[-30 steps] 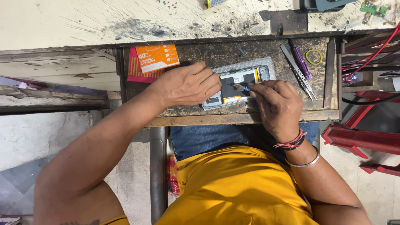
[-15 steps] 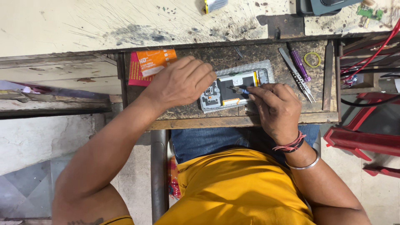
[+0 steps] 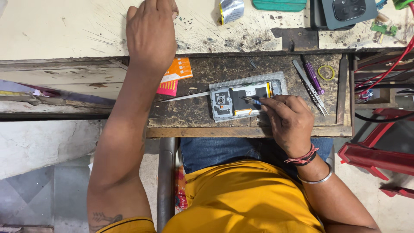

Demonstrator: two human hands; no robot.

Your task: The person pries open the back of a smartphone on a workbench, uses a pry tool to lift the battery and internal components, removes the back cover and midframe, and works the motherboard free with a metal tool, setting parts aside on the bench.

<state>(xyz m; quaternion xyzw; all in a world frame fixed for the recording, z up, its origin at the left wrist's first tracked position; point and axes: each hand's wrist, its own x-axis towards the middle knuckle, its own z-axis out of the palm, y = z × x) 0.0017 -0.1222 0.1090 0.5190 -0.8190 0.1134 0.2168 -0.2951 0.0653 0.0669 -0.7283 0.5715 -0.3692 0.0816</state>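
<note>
- Phone (image 3: 246,101) with its back removed lies flat on the dark pull-out shelf (image 3: 198,114) just below the counter (image 3: 64,30), insides facing up so the work area is exposed.
- Right hand (image 3: 289,123) rests on the phone's right end, its grip pinched around a small blue-tipped tool (image 3: 252,100) whose point touches the parts inside.
- Left hand (image 3: 151,32) is up on the pale counter, well apart from the phone; I cannot tell whether its grip holds anything.
- Orange packet (image 3: 180,69) lies over a pink one (image 3: 168,87), both flat rectangles left of the phone.
- Tweezers (image 3: 310,86), a purple tool (image 3: 313,77) and a yellow rubber band (image 3: 326,72) sit within right-hand reach.
</note>
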